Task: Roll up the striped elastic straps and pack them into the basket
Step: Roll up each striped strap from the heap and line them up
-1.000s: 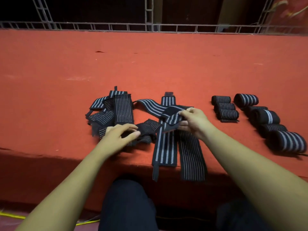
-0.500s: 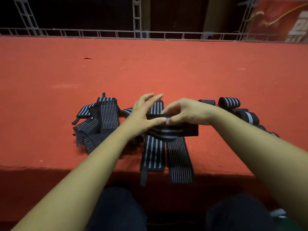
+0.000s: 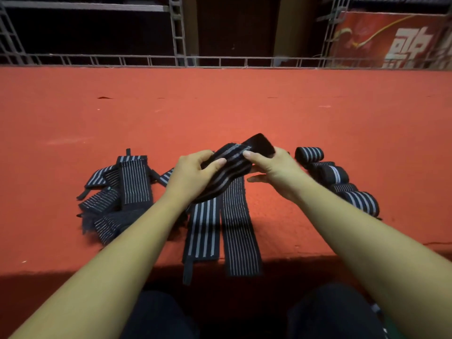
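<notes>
Striped elastic strap (image 3: 230, 165) hangs lifted just above the red bench (image 3: 220, 113), pinched by the left hand (image 3: 193, 174) at its near end and the right hand (image 3: 271, 167) near its plain black tip; each grip is pressed on fabric. It looks light, limp and stretchy, so I judge the ends the best hold; rolled straps (image 3: 335, 174) lie right, loose straps (image 3: 117, 192) left; no basket shows.

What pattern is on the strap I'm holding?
The strap is black with pale grey lengthwise stripes and a plain black end; the head view shows it.
</notes>
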Available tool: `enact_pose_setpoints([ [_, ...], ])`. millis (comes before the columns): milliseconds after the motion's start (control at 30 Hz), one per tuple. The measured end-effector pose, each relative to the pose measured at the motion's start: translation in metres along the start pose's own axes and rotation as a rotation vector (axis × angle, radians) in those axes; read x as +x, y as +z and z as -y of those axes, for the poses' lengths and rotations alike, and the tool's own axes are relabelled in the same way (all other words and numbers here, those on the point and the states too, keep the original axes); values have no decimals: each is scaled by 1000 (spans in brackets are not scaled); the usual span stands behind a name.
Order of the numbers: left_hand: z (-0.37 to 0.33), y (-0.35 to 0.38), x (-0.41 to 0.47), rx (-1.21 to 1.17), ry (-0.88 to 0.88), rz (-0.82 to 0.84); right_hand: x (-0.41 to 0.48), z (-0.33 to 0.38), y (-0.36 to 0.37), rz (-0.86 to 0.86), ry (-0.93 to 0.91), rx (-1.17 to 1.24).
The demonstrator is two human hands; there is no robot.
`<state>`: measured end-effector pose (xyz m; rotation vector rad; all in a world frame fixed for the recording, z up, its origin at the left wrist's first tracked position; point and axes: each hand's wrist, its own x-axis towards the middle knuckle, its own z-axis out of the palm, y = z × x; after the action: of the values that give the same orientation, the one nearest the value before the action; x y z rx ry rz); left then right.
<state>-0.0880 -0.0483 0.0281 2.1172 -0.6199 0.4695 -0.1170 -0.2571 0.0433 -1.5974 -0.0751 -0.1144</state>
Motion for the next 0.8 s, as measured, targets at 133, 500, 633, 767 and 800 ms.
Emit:
enact_pose_setpoints([
  [133,-9,1,9,-58,-13,-23,-7,9,24,58,-216,-201],
  [500,43,-13,3,222,-208,279,22,28,-44,-477,-142,-207],
  [633,10,-8,16,-72,-135,115,18,25,-49,-404,-166,-798],
  [767,-34,1,33,-194,-26,71,5,35,-21,-75,-84,-481],
  [800,-39,3,35,-243,-37,62,2,38,-15,3,-36,-334],
])
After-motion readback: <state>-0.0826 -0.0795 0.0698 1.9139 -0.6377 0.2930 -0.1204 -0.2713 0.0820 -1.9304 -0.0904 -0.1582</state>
